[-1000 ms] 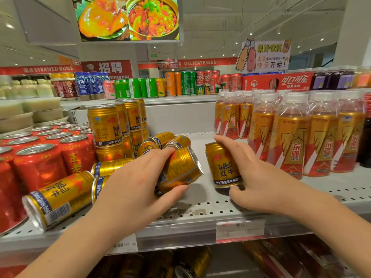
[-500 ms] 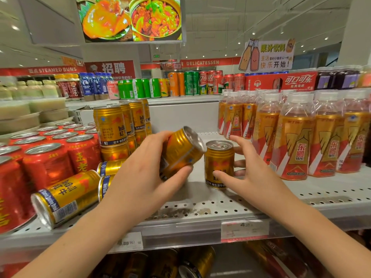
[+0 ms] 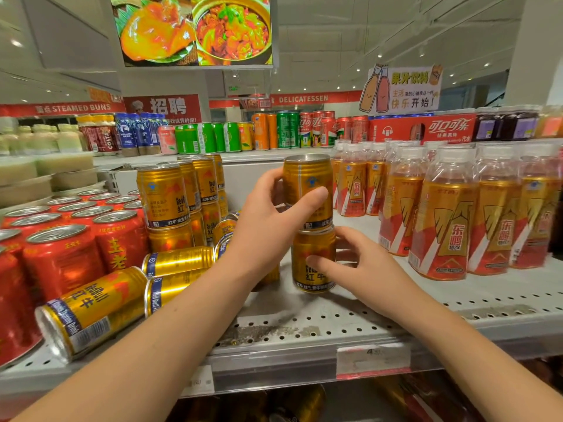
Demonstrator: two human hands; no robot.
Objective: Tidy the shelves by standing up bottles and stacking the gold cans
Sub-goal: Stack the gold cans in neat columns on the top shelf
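My left hand (image 3: 268, 226) grips an upright gold can (image 3: 306, 178) that rests on top of a second upright gold can (image 3: 310, 263) in the middle of the shelf (image 3: 335, 321). My right hand (image 3: 359, 263) holds the lower can at its side, thumb in front and fingers behind. Further gold cans lie on their sides at the left: a near one (image 3: 88, 312) and two behind it (image 3: 179, 260). A neat two-high stack of gold cans (image 3: 166, 196) stands behind them. Part of another fallen can is hidden behind my left wrist.
Red cans (image 3: 64, 254) fill the shelf's left end. Upright bottles with orange and red labels (image 3: 447, 226) stand in rows at the right. A higher back shelf carries assorted soda cans (image 3: 274, 130). More gold cans lie on the dark shelf below (image 3: 298, 403).
My left hand turned its tilted gold can upright, lifted it and set it on the standing can. My right hand stayed at that lower can.
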